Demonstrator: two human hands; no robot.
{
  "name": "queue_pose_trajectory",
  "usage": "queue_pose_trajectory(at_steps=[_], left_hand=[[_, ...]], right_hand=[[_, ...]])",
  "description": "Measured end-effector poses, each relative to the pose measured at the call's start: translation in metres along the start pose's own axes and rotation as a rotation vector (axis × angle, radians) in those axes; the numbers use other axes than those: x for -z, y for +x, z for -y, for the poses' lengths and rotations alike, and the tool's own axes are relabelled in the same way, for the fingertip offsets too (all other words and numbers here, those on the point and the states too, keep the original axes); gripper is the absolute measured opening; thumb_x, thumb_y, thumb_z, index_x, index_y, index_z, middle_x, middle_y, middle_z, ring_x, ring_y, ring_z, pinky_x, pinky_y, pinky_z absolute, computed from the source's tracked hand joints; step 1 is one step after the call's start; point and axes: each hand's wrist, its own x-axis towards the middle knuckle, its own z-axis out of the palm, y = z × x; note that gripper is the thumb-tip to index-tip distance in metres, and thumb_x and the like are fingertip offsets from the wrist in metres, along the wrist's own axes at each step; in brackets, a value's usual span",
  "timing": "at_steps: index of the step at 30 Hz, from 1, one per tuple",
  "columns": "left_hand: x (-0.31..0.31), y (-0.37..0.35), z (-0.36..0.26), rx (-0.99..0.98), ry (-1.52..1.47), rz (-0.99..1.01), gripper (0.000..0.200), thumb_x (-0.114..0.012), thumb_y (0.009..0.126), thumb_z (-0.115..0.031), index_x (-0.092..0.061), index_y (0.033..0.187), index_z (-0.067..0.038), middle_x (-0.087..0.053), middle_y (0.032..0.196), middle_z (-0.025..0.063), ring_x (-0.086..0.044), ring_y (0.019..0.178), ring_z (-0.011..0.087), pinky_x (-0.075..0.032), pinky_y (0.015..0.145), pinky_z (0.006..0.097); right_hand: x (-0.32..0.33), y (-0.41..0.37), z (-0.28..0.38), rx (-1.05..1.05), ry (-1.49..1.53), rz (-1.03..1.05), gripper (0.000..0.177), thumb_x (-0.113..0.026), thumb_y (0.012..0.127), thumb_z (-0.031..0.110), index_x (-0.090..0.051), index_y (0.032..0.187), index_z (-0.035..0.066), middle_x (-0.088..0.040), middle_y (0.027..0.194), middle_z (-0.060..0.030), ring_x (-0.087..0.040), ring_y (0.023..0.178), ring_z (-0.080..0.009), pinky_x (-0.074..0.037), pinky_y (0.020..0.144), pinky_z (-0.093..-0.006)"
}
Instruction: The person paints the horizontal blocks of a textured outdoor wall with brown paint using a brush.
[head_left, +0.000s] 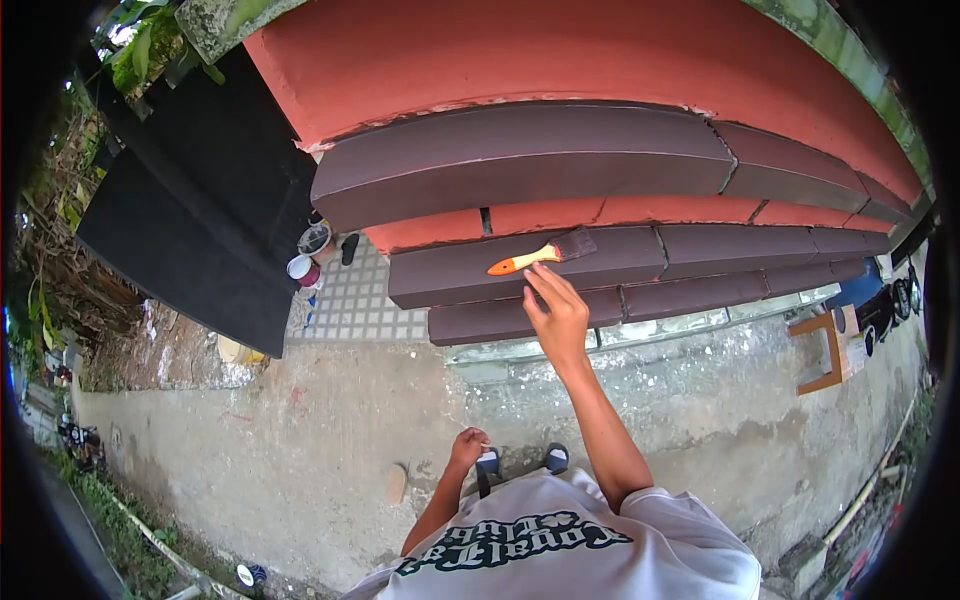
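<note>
A paintbrush (524,261) with an orange and yellow handle and dark-coated bristles lies on a dark brown ledge (440,279) of the wall. Just below its handle is my right hand (559,318), fingers apart and fingertips right at the handle in this view. My left hand (467,447) hangs low near my waist, its fingers curled closed. A small pale bit shows at those fingertips, and I cannot tell what it is.
Dark brown ledges run along a red wall (560,60). Paint containers (303,270) stand on the tiled floor (355,305) at left, beside a large black panel (200,210). At right is a small wooden stand (825,355). A tan slab (398,484) lies on the concrete.
</note>
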Motion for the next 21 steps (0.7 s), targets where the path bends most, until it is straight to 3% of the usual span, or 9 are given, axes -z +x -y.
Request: queue_pose_trajectory(at_steps=[5, 12, 15, 16, 21], left_hand=[[0.008, 0.013, 0.004, -0.015, 0.041, 0.031, 0.015, -0.055, 0.096, -0.016, -0.065, 0.093, -0.005, -0.069, 0.083, 0.0074, -0.066, 0.064, 0.0161, -0.051, 0.056, 0.028], [0.046, 0.021, 0.051, 0.052, 0.163, 0.0, 0.018, -0.057, 0.093, -0.023, -0.065, 0.099, -0.008, -0.071, 0.089, 0.0062, -0.069, 0.072, 0.018, -0.051, 0.062, 0.0309], [0.06, 0.017, 0.068, 0.122, 0.196, -0.011, 0.02, -0.055, 0.093, -0.023, -0.066, 0.099, -0.008, -0.071, 0.09, 0.0071, -0.069, 0.073, 0.0191, -0.051, 0.061, 0.0316], [0.061, 0.014, 0.071, 0.119, 0.205, -0.036, 0.02, -0.052, 0.092, -0.021, -0.066, 0.094, -0.007, -0.071, 0.083, 0.007, -0.069, 0.069, 0.0188, -0.049, 0.054, 0.0303], [0.066, 0.011, 0.077, 0.193, 0.227, -0.028, 0.02, -0.053, 0.091, -0.019, -0.067, 0.096, -0.006, -0.071, 0.084, 0.008, -0.07, 0.07, 0.0201, -0.049, 0.054, 0.0306]], right_hand=[[-0.005, 0.041, 0.0, 0.071, -0.1, 0.226, 0.029, -0.073, 0.074, 0.0, -0.076, 0.102, 0.003, -0.072, 0.114, -0.0093, -0.061, 0.108, -0.0269, -0.056, 0.088, -0.039], [-0.01, 0.081, -0.034, 0.17, -0.24, 0.665, 0.036, -0.071, 0.077, 0.002, -0.073, 0.113, 0.005, -0.071, 0.109, -0.0098, -0.059, 0.107, -0.0308, -0.05, 0.097, -0.0419], [-0.01, 0.091, -0.043, 0.327, -0.207, 0.706, 0.031, -0.068, 0.076, 0.0, -0.075, 0.106, 0.005, -0.071, 0.102, -0.0103, -0.06, 0.104, -0.0305, -0.051, 0.096, -0.0416], [-0.008, 0.092, -0.043, 0.339, -0.205, 0.71, 0.029, -0.068, 0.077, 0.0, -0.075, 0.105, 0.005, -0.07, 0.101, -0.0103, -0.06, 0.104, -0.0303, -0.05, 0.096, -0.0416], [0.019, 0.096, -0.029, 0.359, -0.155, 0.63, 0.024, -0.07, 0.079, 0.003, -0.075, 0.103, 0.005, -0.065, 0.1, -0.0102, -0.059, 0.102, -0.0295, -0.049, 0.094, -0.0419]])
